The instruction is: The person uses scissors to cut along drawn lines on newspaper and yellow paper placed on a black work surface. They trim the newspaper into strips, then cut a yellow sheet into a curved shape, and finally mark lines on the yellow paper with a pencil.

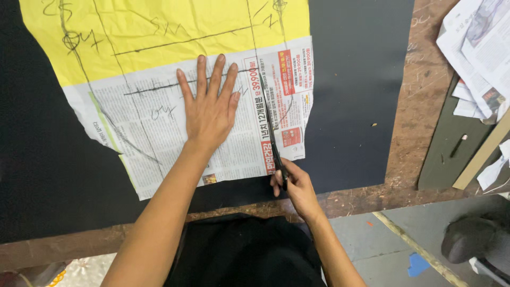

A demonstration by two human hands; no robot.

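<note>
From the head view, the left hand (pixel 208 106) lies flat and wide open, fingers spread, pressing down on a sheet of newspaper (pixel 175 133). The right hand (pixel 295 183) is closed around the handles of a pair of black scissors (pixel 275 146). The thin blades point away from the person and lie along a pencil line on the right part of the paper. The scissors are near the front edge of the bench (pixel 419 122), a little right of the middle.

The newspaper has a yellow part (pixel 159 26) at the far side and a grey printed part nearer the person. Dark pencil lines and marks run across it. Under the paper is a big sheet of black cloth (pixel 350 79) that covers most of the bench. The paper's left edge is cut in a slant and curve.

At the right side of the bench, bare brown wood shows. Past that lies a dark green board (pixel 446 149) with a small stick (pixel 458 145) on it, and a pile of loose papers (pixel 478 48) at the far right corner. To the right of the scissors the black cloth is flat, with nothing on it. Below the front edge is grey floor (pixel 393 250) with a blue patch.
</note>
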